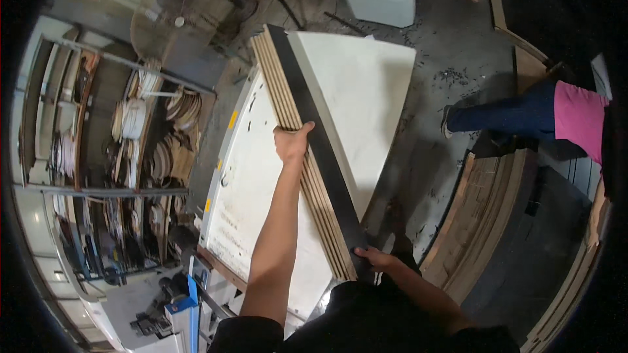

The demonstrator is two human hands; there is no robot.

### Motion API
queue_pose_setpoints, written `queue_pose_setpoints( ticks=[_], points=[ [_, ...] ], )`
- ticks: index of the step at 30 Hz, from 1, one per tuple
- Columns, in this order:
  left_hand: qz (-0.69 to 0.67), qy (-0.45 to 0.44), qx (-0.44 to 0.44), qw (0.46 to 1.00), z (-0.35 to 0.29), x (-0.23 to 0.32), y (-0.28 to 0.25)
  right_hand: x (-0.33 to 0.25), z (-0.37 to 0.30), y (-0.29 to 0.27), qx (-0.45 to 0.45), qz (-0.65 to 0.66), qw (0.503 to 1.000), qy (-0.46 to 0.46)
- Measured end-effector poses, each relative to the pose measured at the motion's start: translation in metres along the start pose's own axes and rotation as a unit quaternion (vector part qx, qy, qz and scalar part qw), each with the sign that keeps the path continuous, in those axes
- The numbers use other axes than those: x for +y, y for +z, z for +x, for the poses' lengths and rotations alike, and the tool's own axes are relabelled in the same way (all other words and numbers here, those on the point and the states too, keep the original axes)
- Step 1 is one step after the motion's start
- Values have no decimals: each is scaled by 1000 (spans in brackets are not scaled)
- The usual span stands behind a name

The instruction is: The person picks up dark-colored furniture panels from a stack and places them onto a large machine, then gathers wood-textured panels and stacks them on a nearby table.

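Note:
A stack of several long, narrow boards [322, 157] runs diagonally over a white worktable [243, 180]. Its upper face is black, and the layered edges on its left side are pale tan. Around that left side, near the middle of the length, my left hand [292, 142] is closed, thumb on the black face. My right hand [375, 259] grips the near right corner, thumb on top and fingers hidden beneath. Whether the boards rest on the table or are held above it I cannot tell. A smooth white area [360, 91] of the tabletop shows right of the stack.
Shelving [131, 191] packed with rolls and strips stands at left, below a large fan [178, 23]. At right is a person in a pink top [579, 114], beside a pile of large dark-topped boards [523, 248]. A machine with a blue edge [182, 305] sits lower left. Scraps litter the floor [451, 78].

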State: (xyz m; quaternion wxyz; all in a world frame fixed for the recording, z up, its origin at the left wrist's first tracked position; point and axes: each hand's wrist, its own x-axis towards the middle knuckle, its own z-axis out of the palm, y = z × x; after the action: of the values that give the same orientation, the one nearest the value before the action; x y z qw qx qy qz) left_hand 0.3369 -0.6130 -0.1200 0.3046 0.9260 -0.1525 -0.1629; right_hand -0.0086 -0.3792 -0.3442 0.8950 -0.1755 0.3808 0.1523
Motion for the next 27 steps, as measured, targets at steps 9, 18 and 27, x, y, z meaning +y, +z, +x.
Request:
queue_pose_setpoints(
  ticks=[9,18,27],
  points=[
    [234,12,-55,971,44,126,111,-123,-26,69,-119,245,961,-58],
    [225,-18,-138,964,91,78,118,-181,-98,39,149,-531,820,-150],
    [231,36,-42,971,36,85,148,-221,-121,22,257,-437,799,-323]
  ],
)
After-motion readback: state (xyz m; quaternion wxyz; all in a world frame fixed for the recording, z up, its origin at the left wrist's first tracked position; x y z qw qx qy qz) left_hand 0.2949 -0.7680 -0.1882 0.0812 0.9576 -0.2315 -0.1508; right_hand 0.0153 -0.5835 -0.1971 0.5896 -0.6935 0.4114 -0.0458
